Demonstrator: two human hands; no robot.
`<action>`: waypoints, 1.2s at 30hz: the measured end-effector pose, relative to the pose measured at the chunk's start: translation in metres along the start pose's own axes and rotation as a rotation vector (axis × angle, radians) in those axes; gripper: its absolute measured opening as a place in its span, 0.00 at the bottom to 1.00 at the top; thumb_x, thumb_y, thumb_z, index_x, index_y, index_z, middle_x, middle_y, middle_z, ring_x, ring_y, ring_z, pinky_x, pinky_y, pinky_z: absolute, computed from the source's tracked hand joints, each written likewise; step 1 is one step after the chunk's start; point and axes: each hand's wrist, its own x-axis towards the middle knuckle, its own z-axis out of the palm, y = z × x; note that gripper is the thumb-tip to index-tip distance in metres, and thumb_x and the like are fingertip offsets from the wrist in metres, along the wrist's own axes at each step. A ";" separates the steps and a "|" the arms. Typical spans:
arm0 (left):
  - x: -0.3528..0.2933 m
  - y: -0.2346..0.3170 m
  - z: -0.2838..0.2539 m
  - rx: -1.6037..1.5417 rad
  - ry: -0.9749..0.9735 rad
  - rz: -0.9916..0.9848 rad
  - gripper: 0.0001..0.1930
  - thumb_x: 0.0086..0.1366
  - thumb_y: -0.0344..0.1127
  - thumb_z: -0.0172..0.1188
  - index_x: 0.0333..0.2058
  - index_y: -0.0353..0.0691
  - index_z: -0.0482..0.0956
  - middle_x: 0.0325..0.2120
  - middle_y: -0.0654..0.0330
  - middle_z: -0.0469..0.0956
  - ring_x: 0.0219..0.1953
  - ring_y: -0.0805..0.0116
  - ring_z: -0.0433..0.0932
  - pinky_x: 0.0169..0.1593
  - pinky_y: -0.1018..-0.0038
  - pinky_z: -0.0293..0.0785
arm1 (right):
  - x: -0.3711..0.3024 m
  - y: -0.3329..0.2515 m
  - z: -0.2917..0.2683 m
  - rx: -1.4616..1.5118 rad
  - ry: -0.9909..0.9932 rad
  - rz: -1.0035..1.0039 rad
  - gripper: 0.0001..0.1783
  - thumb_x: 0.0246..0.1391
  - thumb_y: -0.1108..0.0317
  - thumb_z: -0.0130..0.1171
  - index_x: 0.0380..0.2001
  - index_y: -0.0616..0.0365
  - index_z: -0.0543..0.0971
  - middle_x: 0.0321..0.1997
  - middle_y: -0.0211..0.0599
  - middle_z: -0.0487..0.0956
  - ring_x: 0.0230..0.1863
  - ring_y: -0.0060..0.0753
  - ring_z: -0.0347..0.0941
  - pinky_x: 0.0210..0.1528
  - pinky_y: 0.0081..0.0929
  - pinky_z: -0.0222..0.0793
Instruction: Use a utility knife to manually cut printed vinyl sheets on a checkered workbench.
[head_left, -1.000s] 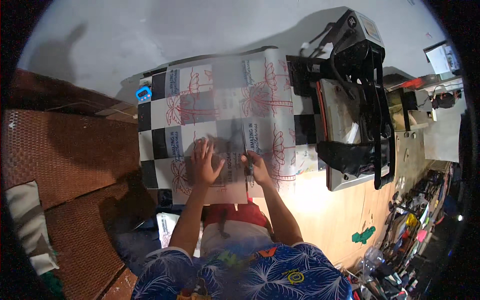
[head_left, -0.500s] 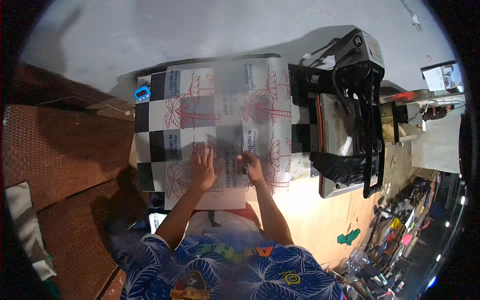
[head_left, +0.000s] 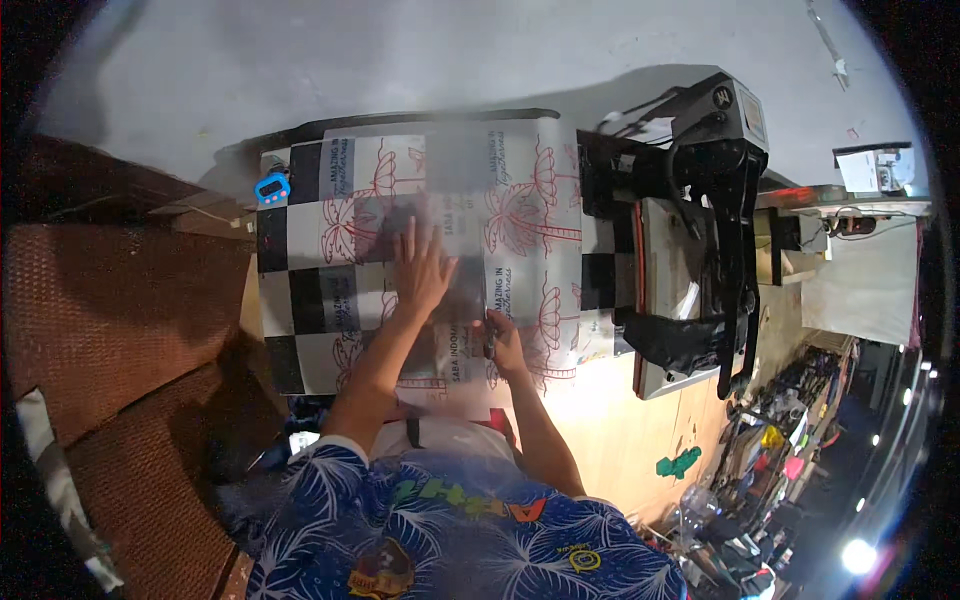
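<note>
A translucent film sheet [head_left: 530, 255] printed with red palm trees and dark lettering lies over a black-and-white checkered tabletop [head_left: 275, 305]. My left hand [head_left: 425, 270] rests flat on the film near its middle, fingers spread and pointing away from me. Lower and to the right, my right hand [head_left: 505, 342] is closed around a slim dark-handled tool [head_left: 489, 340]. The tool is upright along a line between two columns of prints; its tip is too blurred to make out. A hazy vertical smear covers the middle of the view.
A heat press [head_left: 690, 270] with black arms stands at the right of the checkered top. By the far left corner sits a blue digital timer [head_left: 272, 188]. Brown woven panels [head_left: 120, 320] fill the left side, and a pale wooden board [head_left: 610, 430] lies at the near right.
My left hand has slid away from me and slightly right across the film. The right hand stays in nearly the same place with the tool. The view has shifted slightly.
</note>
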 end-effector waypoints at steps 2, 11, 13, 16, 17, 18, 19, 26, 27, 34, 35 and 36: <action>0.003 -0.006 0.006 -0.005 0.032 0.015 0.33 0.65 0.50 0.52 0.64 0.43 0.57 0.66 0.52 0.52 0.69 0.49 0.46 0.67 0.48 0.42 | 0.000 0.002 -0.001 0.001 -0.021 0.007 0.26 0.51 0.58 0.64 0.48 0.66 0.74 0.37 0.31 0.75 0.37 0.21 0.71 0.39 0.20 0.67; 0.003 -0.007 0.004 0.026 0.019 0.030 0.35 0.63 0.50 0.54 0.65 0.44 0.56 0.67 0.54 0.49 0.69 0.51 0.46 0.67 0.48 0.42 | 0.005 0.006 0.001 -0.113 0.045 0.013 0.24 0.52 0.58 0.64 0.46 0.64 0.74 0.30 0.27 0.74 0.32 0.20 0.70 0.29 0.21 0.69; 0.005 -0.007 0.004 0.036 0.009 0.031 0.35 0.63 0.50 0.55 0.65 0.44 0.56 0.67 0.54 0.49 0.69 0.51 0.46 0.67 0.48 0.42 | 0.005 -0.006 0.000 -0.261 -0.008 0.217 0.22 0.53 0.59 0.63 0.46 0.64 0.74 0.32 0.31 0.75 0.32 0.21 0.71 0.31 0.21 0.69; 0.006 -0.007 0.005 0.046 0.005 0.003 0.35 0.63 0.53 0.51 0.65 0.45 0.56 0.67 0.57 0.51 0.70 0.55 0.44 0.69 0.51 0.35 | 0.005 -0.018 0.004 -0.182 -0.018 0.181 0.23 0.53 0.58 0.62 0.46 0.64 0.74 0.34 0.33 0.76 0.35 0.23 0.72 0.36 0.24 0.69; 0.005 -0.008 0.006 0.051 0.005 0.005 0.35 0.63 0.54 0.51 0.65 0.45 0.56 0.67 0.57 0.52 0.70 0.55 0.44 0.69 0.51 0.36 | 0.007 -0.021 0.005 -0.193 0.012 0.212 0.23 0.53 0.58 0.62 0.46 0.64 0.74 0.34 0.33 0.76 0.35 0.23 0.72 0.36 0.24 0.69; 0.005 -0.008 0.006 0.057 0.005 0.006 0.35 0.63 0.54 0.51 0.65 0.45 0.56 0.67 0.57 0.52 0.70 0.55 0.44 0.69 0.51 0.36 | 0.009 -0.022 0.006 -0.205 0.022 0.143 0.23 0.53 0.60 0.64 0.47 0.63 0.74 0.34 0.31 0.77 0.32 0.22 0.71 0.33 0.22 0.69; 0.005 -0.008 0.007 0.057 0.005 0.007 0.35 0.63 0.54 0.51 0.65 0.45 0.56 0.67 0.57 0.52 0.70 0.55 0.44 0.69 0.51 0.36 | 0.012 -0.023 0.007 -0.216 0.031 0.074 0.23 0.52 0.62 0.65 0.48 0.62 0.74 0.34 0.29 0.77 0.30 0.20 0.71 0.30 0.20 0.68; 0.006 -0.008 0.009 0.061 0.039 0.022 0.35 0.64 0.52 0.52 0.65 0.44 0.57 0.67 0.55 0.51 0.69 0.53 0.46 0.68 0.50 0.41 | 0.025 -0.024 0.006 -0.234 0.011 0.049 0.25 0.53 0.53 0.62 0.43 0.64 0.76 0.33 0.31 0.77 0.34 0.22 0.69 0.35 0.24 0.67; 0.006 -0.008 0.009 0.075 0.023 0.011 0.35 0.63 0.53 0.52 0.64 0.44 0.58 0.66 0.56 0.52 0.70 0.55 0.45 0.69 0.52 0.39 | 0.026 -0.023 0.005 -0.272 0.006 0.126 0.24 0.53 0.53 0.62 0.43 0.63 0.76 0.32 0.30 0.76 0.31 0.20 0.69 0.33 0.23 0.67; 0.005 -0.007 0.004 0.063 -0.012 0.020 0.34 0.65 0.52 0.52 0.65 0.44 0.56 0.66 0.54 0.52 0.69 0.51 0.48 0.68 0.49 0.42 | 0.034 -0.015 0.005 -0.354 0.044 0.100 0.23 0.53 0.53 0.63 0.42 0.62 0.77 0.25 0.26 0.74 0.24 0.16 0.67 0.24 0.20 0.63; 0.005 -0.007 0.003 0.059 0.002 0.023 0.34 0.65 0.52 0.51 0.65 0.44 0.56 0.66 0.54 0.52 0.69 0.51 0.48 0.68 0.49 0.42 | 0.036 -0.016 0.005 -0.323 0.028 0.055 0.23 0.53 0.53 0.63 0.42 0.62 0.77 0.25 0.26 0.74 0.24 0.16 0.67 0.24 0.20 0.63; 0.005 -0.007 0.003 0.054 0.016 0.027 0.33 0.66 0.52 0.51 0.65 0.44 0.56 0.66 0.54 0.52 0.69 0.51 0.48 0.67 0.49 0.43 | 0.038 -0.018 0.004 -0.310 0.005 0.092 0.23 0.53 0.54 0.63 0.43 0.62 0.76 0.25 0.26 0.74 0.23 0.16 0.67 0.24 0.20 0.63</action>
